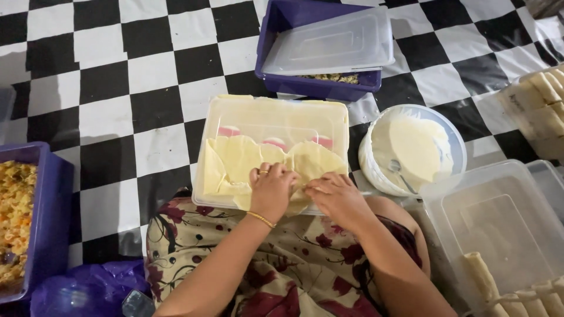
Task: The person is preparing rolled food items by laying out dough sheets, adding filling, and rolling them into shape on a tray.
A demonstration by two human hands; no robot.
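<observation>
A thin pale yellow pastry sheet lies spread on an upturned translucent plastic lid in front of me. My left hand, with a ring and a gold bracelet, presses its fingers onto the near edge of the sheet. My right hand rests beside it, fingers curled over the same folded part of the sheet. Both hands touch each other at the fold. What lies under the fold is hidden.
A white bowl of pale batter with a spoon stands right. A clear container holds rolled pastries at the lower right. Purple tubs of filling sit at the far centre and left. A checkered floor cloth surrounds everything.
</observation>
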